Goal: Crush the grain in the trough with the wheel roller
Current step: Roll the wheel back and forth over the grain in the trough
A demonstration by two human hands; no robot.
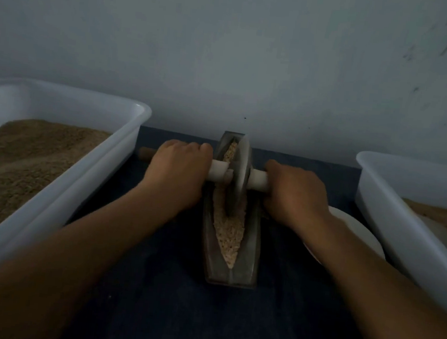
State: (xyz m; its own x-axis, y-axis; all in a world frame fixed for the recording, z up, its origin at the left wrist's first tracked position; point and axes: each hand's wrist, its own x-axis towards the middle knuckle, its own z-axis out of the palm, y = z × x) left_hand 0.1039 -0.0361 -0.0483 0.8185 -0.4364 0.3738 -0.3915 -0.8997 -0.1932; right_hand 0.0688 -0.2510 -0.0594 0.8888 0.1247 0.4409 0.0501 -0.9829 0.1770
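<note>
Gripping the axle on either side, the left hand point(178, 172) and right hand point(295, 194) hold the wheel roller point(239, 176). Its disc stands in the grain point(228, 232) inside the trough point(249, 254).

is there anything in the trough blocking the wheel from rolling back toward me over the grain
Nothing visible. The grey metal wheel roller sits toward the far part of the narrow boat-shaped metal trough, and only pale crushed grain lies along the channel nearer you.

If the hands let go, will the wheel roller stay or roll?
The wheel roller would probably roll toward the trough's low middle, since its disc stands on edge. It looks heavy, like stone or metal. Its handle may tilt onto a trough wall.
</note>
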